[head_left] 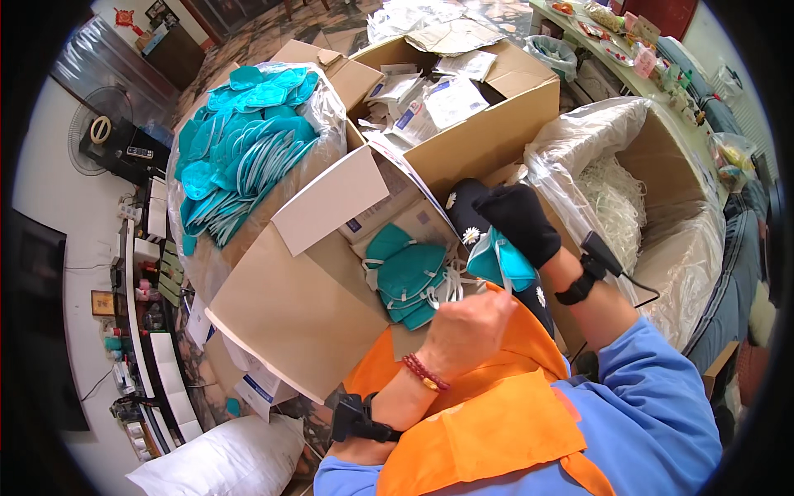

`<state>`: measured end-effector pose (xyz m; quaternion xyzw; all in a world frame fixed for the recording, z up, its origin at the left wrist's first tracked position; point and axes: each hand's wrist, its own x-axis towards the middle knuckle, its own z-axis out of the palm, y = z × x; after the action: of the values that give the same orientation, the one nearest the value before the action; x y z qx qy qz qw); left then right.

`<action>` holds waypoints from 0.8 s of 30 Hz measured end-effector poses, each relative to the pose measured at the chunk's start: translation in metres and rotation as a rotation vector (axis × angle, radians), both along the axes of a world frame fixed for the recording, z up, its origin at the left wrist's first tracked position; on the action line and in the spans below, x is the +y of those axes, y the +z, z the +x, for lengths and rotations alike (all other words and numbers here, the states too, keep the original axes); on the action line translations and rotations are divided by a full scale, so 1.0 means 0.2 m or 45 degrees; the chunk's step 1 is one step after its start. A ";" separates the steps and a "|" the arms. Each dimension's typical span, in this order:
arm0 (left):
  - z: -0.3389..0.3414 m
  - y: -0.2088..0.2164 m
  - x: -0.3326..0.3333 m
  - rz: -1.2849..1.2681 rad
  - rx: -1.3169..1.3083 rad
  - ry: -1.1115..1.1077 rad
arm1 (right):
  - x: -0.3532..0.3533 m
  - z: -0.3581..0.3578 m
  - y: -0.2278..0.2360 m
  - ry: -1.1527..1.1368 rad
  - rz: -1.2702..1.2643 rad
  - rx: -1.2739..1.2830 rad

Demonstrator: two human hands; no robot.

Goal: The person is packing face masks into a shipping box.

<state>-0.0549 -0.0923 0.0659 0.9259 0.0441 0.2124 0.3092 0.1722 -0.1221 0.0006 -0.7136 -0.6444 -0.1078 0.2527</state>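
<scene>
My right hand [521, 221], in a black glove, grips a teal face mask [502, 263] above my lap. My bare left hand [470, 329] is closed just below that mask, its fingers curled; whatever is pinched in them, perhaps a strap, cannot be made out. Left of my hands, several teal masks with white elastic straps [451, 285] lie stacked as a mask pile [407, 271] inside an open cardboard box [289, 310]. Its flaps are spread outward.
A large plastic-lined container heaped with teal mask pieces [248, 145] stands at the far left. Ahead is a carton [488, 136] of white packets [453, 101]. To the right, a lined box [678, 207] holds pale elastic straps [612, 202]. A white sack [227, 459] lies at lower left.
</scene>
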 end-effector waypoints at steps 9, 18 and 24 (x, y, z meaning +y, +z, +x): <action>-0.12 0.04 -0.40 0.349 0.060 -0.508 | 0.09 0.35 -0.39 -0.601 -0.117 -0.175; -0.01 0.05 0.16 -1.355 -0.210 0.435 | -0.03 0.05 0.13 -0.035 0.233 1.477; 0.12 0.02 0.15 -1.430 -0.274 0.364 | -0.04 -0.16 0.32 0.226 0.258 2.280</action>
<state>-0.0301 -0.0626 0.0693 0.5783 0.2426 0.2889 0.7233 0.1401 -0.1292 0.0640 -0.4524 -0.2468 0.4514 0.7284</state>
